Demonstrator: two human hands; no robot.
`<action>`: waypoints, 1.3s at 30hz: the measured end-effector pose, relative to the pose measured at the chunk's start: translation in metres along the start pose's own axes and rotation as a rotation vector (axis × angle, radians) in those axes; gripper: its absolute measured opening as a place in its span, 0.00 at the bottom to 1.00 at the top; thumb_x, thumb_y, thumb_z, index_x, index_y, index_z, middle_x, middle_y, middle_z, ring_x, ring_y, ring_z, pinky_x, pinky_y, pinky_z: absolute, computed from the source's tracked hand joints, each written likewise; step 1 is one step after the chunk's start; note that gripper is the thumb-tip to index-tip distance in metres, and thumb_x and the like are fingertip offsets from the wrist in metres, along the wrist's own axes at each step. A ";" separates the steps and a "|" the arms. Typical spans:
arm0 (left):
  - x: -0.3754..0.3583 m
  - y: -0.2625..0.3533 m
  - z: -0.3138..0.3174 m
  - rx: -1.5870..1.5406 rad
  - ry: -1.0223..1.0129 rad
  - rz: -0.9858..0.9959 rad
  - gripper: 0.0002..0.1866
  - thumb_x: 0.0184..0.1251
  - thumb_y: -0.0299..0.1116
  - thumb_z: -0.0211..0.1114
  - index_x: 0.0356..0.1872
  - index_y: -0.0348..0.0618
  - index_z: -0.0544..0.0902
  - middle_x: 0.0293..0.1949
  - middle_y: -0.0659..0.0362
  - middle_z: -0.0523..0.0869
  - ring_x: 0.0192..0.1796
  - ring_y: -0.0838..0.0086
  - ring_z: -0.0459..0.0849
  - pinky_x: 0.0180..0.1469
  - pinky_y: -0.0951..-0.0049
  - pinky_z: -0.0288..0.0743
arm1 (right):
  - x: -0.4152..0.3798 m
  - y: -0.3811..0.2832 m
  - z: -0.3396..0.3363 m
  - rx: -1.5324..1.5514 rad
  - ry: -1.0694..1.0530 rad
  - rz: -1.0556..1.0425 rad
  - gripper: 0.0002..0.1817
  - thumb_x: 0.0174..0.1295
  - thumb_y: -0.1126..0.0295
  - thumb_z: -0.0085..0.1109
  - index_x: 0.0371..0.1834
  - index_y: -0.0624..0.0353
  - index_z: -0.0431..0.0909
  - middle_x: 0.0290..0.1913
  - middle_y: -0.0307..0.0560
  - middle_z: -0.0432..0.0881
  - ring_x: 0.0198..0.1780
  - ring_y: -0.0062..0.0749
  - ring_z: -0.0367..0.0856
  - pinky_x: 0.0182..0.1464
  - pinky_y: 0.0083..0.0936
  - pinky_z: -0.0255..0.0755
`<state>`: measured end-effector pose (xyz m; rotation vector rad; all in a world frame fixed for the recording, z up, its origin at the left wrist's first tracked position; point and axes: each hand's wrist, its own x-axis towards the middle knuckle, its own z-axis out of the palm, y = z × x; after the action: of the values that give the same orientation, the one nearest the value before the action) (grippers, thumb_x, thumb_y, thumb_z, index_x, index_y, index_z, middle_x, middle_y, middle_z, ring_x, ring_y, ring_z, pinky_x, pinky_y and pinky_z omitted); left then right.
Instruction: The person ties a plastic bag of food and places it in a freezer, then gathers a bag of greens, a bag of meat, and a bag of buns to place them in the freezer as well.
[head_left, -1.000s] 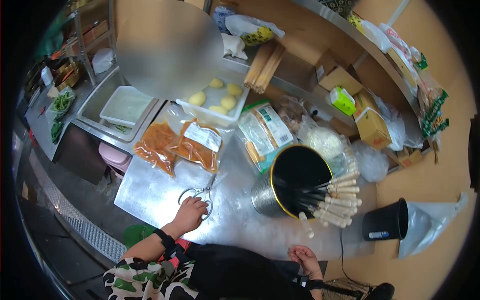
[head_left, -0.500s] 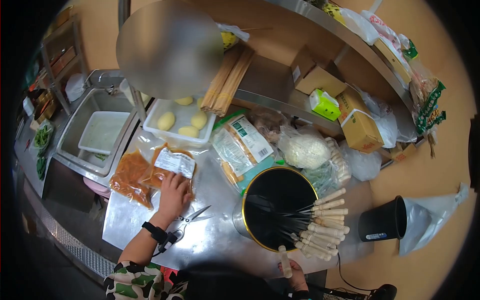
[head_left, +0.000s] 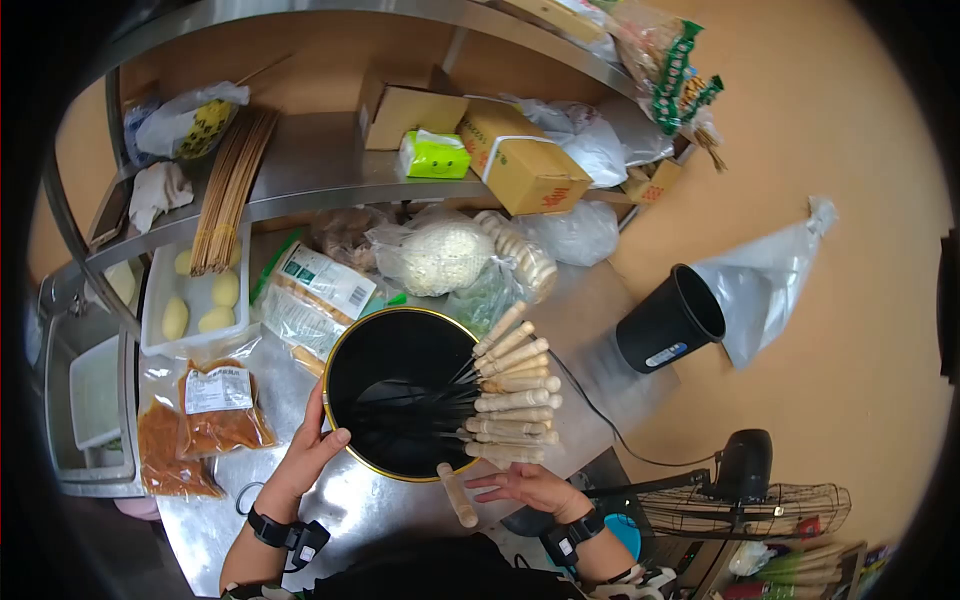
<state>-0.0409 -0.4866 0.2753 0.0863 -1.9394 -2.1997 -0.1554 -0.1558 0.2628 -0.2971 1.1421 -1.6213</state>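
The left hand (head_left: 308,452) has left the sauce pouches: half a second ago it lay flat on the labelled orange pouch, and a second ago it rested on the metal scissors. It now presses, fingers spread and open, against the left outer rim of the round black bucket with a gold rim (head_left: 400,390), thumb hooked toward the lip. It braces the wall; it does not grip.

The right hand (head_left: 525,485) has come up from the table edge. It lies open, palm down, fingers extended beneath the fan of wooden-handled metal skewers (head_left: 510,395), fingertips near the lowest handles and the one loose handle (head_left: 457,497) lying outside the rim. Whether it touches any handle cannot be told.

The bucket stands on the steel table (head_left: 380,510), tilted toward the person, between both hands. The orange sauce pouches (head_left: 205,425) lie untouched to the left, beside the white tray of potatoes (head_left: 200,300).

Judgement: attention has shifted from pouches and scissors to the bucket and skewers.
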 end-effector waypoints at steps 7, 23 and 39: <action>-0.004 -0.001 0.009 0.017 0.039 0.020 0.41 0.60 0.34 0.58 0.72 0.42 0.47 0.68 0.50 0.59 0.72 0.65 0.54 0.71 0.69 0.46 | 0.022 -0.022 0.045 0.004 0.207 0.064 0.24 0.68 0.64 0.52 0.63 0.63 0.60 0.56 0.59 0.73 0.56 0.49 0.76 0.56 0.45 0.74; -0.056 -0.018 0.004 0.380 -0.038 0.079 0.33 0.57 0.39 0.68 0.64 0.45 0.65 0.66 0.48 0.61 0.69 0.54 0.60 0.66 0.57 0.61 | -0.013 0.001 0.054 0.162 0.612 0.148 0.10 0.64 0.74 0.46 0.41 0.73 0.71 0.43 0.56 0.76 0.48 0.46 0.79 0.60 0.45 0.73; -0.138 -0.112 -0.068 1.317 0.365 0.001 0.22 0.50 0.26 0.60 0.51 0.42 0.76 0.54 0.51 0.74 0.57 0.54 0.69 0.59 0.54 0.61 | -0.035 -0.146 -0.059 0.508 0.723 -0.541 0.20 0.63 0.73 0.51 0.57 0.70 0.64 0.55 0.67 0.68 0.53 0.74 0.70 0.51 0.52 0.80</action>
<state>0.0931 -0.5138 0.1430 0.5985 -2.6828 -0.4920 -0.2721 -0.1010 0.3605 0.3822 1.1612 -2.5518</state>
